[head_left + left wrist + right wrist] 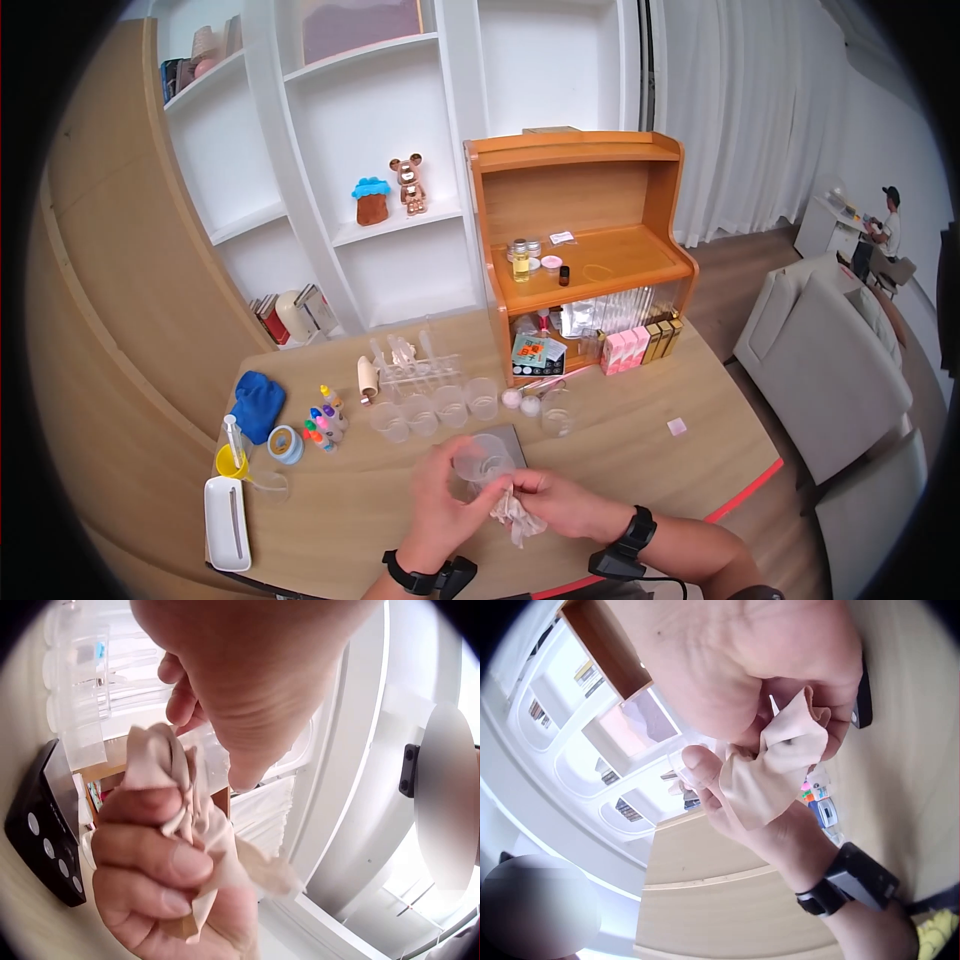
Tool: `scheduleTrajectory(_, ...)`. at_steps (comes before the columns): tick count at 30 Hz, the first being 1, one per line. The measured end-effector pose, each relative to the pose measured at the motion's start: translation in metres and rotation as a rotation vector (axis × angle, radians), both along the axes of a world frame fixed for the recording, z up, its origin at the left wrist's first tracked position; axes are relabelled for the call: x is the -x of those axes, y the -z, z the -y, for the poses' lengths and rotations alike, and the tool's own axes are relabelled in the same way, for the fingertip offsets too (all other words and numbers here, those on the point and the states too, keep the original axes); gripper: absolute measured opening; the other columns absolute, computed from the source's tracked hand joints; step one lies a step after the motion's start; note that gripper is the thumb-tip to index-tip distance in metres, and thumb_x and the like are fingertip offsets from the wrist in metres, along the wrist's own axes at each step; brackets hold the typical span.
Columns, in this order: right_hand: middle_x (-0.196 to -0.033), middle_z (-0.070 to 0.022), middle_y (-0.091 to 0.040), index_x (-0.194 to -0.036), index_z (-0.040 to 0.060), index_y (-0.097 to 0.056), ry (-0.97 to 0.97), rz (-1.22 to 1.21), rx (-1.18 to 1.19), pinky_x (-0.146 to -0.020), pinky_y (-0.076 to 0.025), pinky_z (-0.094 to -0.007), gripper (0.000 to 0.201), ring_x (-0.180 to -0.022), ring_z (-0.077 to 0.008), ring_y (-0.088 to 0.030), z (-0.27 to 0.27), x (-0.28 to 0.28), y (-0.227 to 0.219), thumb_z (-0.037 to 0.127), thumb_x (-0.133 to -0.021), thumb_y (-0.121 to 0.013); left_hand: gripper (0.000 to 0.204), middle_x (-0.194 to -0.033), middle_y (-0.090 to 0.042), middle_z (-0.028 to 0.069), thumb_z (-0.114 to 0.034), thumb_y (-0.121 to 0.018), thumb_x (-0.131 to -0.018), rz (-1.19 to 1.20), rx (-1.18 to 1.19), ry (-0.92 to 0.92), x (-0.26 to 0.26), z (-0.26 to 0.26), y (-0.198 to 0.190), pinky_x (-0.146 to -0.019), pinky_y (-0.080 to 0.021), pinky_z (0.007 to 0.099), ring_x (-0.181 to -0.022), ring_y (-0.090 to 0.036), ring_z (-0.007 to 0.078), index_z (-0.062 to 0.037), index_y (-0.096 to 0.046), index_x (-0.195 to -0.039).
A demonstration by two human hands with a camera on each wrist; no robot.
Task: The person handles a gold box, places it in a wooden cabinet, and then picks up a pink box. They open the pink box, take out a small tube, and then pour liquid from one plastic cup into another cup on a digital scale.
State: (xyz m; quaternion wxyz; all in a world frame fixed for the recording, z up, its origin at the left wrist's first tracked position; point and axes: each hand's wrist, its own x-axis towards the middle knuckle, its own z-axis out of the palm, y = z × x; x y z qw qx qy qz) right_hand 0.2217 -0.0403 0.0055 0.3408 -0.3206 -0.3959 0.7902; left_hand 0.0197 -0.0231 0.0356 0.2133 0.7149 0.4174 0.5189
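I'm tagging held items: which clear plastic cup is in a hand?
The cup in the left hand, beside the pale cloth; the others, including the row of four cups beyond it, rest on the table.

Black wrist straps (640,527), black cameras (617,561), black cable (668,579).

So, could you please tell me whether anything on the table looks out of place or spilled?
Mildly: a pale pink square lies alone on the right of the table, away from everything else. I see no spill.
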Motion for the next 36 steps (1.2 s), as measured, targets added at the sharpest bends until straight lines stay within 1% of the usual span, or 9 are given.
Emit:
scheduleTrajectory(5, -0.115, 0.0021, -0.071, -0.138, 0.0037, -0.066, 0.008, 0.329, -0.403, -0.088, -0.054, -0.0274, 0.029, -0.101, -0.0062, -0.064, 0.009, -0.049, -0.018, 0.007, -0.112, -0.055, 0.064, -0.108, -0.072, 0.0129, -0.022, -0.097, -0.078, -0.056, -0.021, -0.111, 0.012, -0.009, -0.008, -0.085, -0.055, 0.0411, -0.095, -0.069, 0.0292, -0.0015, -0.065, -0.13)
scheduleTrajectory(9, -0.103, -0.0053, -0.075, -0.124, 0.0015, -0.073, 0.308, 0.872, -0.71, -0.085, -0.056, -0.0296, 0.026, -0.098, -0.0102, -0.067, 0.017, -0.133, -0.039, 0.0, -0.104, -0.057, 0.065, -0.11, -0.07, 0.0128, -0.02, -0.095, -0.079, -0.039, -0.071, -0.296, 0.035, -0.019, -0.009, -0.086, -0.054, 0.0417, -0.096, -0.066, 0.029, -0.0015, -0.064, -0.133)
scheduleTrajectory(13, -0.102, -0.0184, -0.076, -0.114, -0.0002, -0.075, 0.794, 1.316, -0.92, -0.087, -0.059, -0.044, 0.027, -0.093, -0.0375, -0.073, 0.0, -0.214, -0.021, -0.004, -0.091, -0.062, 0.065, -0.115, -0.07, 0.0141, -0.017, -0.092, -0.08, -0.092, -0.181, -0.563, 0.063, -0.03, -0.023, -0.089, -0.054, 0.0425, -0.099, -0.064, 0.0303, -0.0014, -0.063, -0.136)
scheduleTrajectory(14, -0.102, -0.0184, -0.076, -0.114, -0.0002, -0.075, 0.775, 1.31, -0.941, -0.087, -0.059, -0.044, 0.027, -0.093, -0.0375, -0.073, 0.0, -0.217, -0.022, -0.004, -0.091, -0.062, 0.064, -0.118, -0.07, 0.0128, -0.017, -0.09, -0.083, -0.1, -0.183, -0.646, 0.072, -0.035, -0.02, -0.089, -0.053, 0.0416, -0.103, -0.064, 0.0289, -0.0029, -0.061, -0.138)
scheduleTrajectory(17, -0.118, -0.0218, -0.072, -0.114, 0.0018, -0.074, 0.64, 1.8, -1.03, -0.096, -0.055, -0.053, 0.028, -0.109, -0.0424, -0.067, 0.005, -0.221, -0.028, 0.004, -0.086, -0.073, 0.063, -0.122, -0.07, 0.0135, -0.018, -0.086, -0.086, -0.123, -0.066, -0.781, 0.088, -0.039, -0.017, -0.093, -0.053, 0.0426, -0.11, -0.065, 0.03, -0.0036, -0.06, -0.141)
scheduleTrajectory(21, -0.127, -0.0215, -0.069, -0.123, 0.0025, -0.071, 0.794, 1.754, -1.228, -0.098, -0.053, -0.0531, 0.038, -0.113, -0.0422, -0.065, -0.004, -0.179, -0.037, 0.001, -0.084, -0.072, 0.059, -0.128, -0.071, 0.0195, -0.018, -0.084, -0.087, -0.226, 0.142, -0.815, 0.099, -0.047, -0.001, -0.097, -0.055, 0.0467, -0.116, -0.067, 0.0375, -0.0008, -0.059, -0.138)
scheduleTrajectory(24, -0.127, -0.0193, -0.067, -0.131, 0.0019, -0.065, 0.738, 1.376, -1.184, -0.097, -0.054, -0.0478, 0.046, -0.112, -0.0373, -0.066, -0.024, -0.151, -0.037, -0.004, -0.085, -0.068, 0.058, -0.127, -0.07, 0.0218, -0.017, -0.084, -0.085, -0.273, 0.131, -0.813, 0.102, -0.056, 0.022, -0.1, -0.054, 0.051, -0.118, -0.067, 0.0413, 0.0005, -0.061, -0.135)
scheduleTrajectory(26, -0.125, -0.0166, -0.067, -0.132, 0.0009, -0.064, 0.726, 1.096, -0.907, -0.095, -0.053, -0.0419, 0.048, -0.112, -0.0316, -0.066, -0.04, -0.134, -0.031, -0.008, -0.086, -0.062, 0.058, -0.127, -0.07, 0.022, -0.016, -0.084, -0.085, -0.283, 0.126, -0.8, 0.104, -0.058, 0.035, -0.101, -0.054, 0.0511, -0.118, -0.067, 0.0413, 0.0011, -0.061, -0.135)
scheduleTrajectory(36, -0.132, -0.0137, -0.066, -0.146, 0.0007, -0.054, 0.675, 0.923, -0.746, -0.108, -0.048, -0.0377, 0.065, -0.126, -0.0264, -0.063, -0.053, -0.119, 0.006, -0.011, -0.081, -0.052, 0.075, -0.131, -0.07, 0.0216, -0.016, -0.082, -0.087, -0.293, 0.248, -0.756, 0.104, -0.063, 0.046, -0.095, -0.057, 0.0474, -0.113, -0.069, 0.0386, 0.0009, -0.046, -0.151)
